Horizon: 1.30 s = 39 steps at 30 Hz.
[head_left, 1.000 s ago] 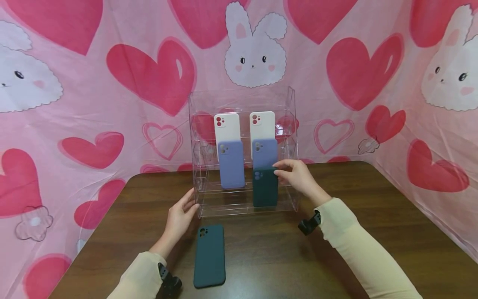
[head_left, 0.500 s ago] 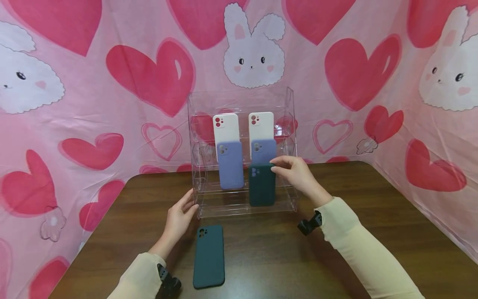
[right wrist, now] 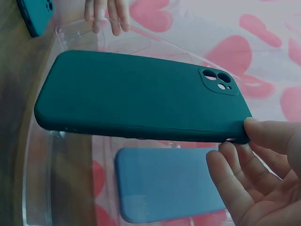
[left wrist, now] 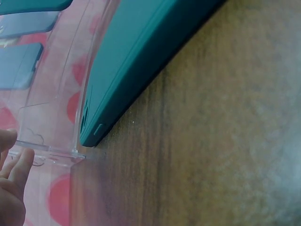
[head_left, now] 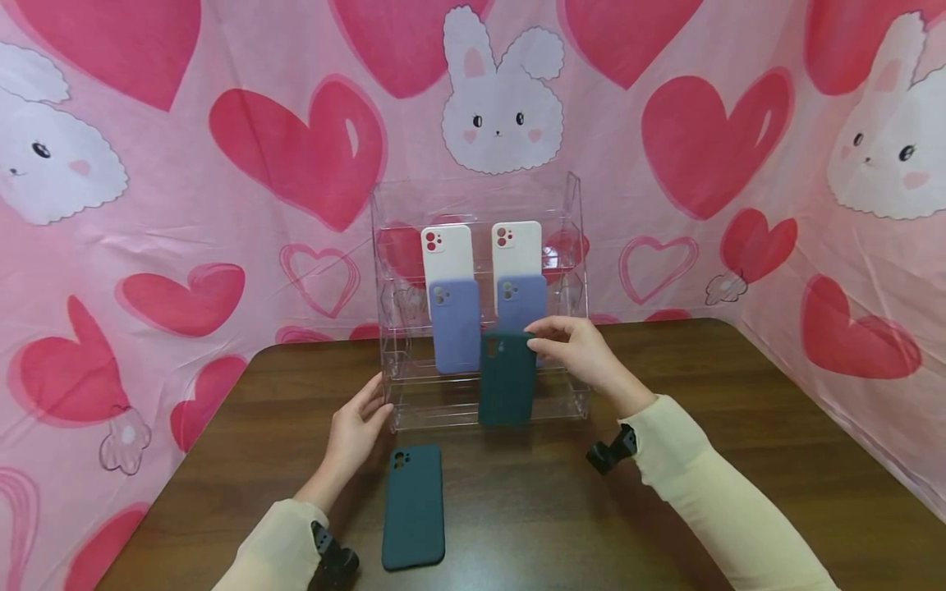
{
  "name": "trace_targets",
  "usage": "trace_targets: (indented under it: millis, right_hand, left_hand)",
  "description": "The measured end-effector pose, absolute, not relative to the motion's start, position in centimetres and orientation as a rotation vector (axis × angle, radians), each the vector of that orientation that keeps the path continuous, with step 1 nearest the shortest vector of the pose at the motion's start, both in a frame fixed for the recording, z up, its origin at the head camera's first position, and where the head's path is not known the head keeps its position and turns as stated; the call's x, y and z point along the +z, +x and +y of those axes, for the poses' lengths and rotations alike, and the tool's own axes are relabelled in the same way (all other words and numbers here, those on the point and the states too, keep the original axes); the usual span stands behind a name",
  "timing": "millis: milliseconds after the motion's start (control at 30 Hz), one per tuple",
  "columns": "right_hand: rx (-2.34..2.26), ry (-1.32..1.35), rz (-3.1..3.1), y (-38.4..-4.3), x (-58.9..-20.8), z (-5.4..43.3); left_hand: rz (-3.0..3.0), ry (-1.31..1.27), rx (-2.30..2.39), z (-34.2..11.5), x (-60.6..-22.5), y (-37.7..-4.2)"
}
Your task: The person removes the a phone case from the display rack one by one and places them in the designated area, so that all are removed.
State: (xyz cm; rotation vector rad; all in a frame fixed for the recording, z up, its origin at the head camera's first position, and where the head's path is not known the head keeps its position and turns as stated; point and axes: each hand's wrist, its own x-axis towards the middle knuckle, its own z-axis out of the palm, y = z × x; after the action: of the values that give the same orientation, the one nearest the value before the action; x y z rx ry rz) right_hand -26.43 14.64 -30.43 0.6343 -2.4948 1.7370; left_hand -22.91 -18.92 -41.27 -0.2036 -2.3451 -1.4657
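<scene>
My right hand [head_left: 580, 349] pinches a dark green phone case [right wrist: 131, 96] by its upper corner, thumb on the camera side and fingers beneath. The case hangs before the bottom tier of a clear display rack [head_left: 436, 421], overlapping a purple-blue case [head_left: 523, 297] behind it. My left hand [head_left: 355, 427] grips the rack's left side near its lower front corner; in the left wrist view the clear edge passes between thumb and fingers. A second dark green phone case [head_left: 414, 509] lies flat on the table, camera cutout toward the rack.
Another purple-blue case [head_left: 456, 328] leans in the rack's left column. Two white cases, the left one [head_left: 449, 250] and the right one [head_left: 517, 246], stand on the tier above. The wooden table [head_left: 532, 525] meets a pink heart-and-rabbit cloth [head_left: 414, 131] behind the rack.
My right hand has drawn the green case left and toward me, from the rack's bottom tier to in front of it, its lower edge now lower in view. The left hand stays put.
</scene>
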Motion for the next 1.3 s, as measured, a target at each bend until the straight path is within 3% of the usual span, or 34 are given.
trace_targets:
  millis: [1300]
  right_hand:
    - [2.198,0.74,-2.789,-25.3,-38.3,11.0]
  left_hand:
    - [-2.37,-0.197,-1.461,-19.0,-41.2,-22.9]
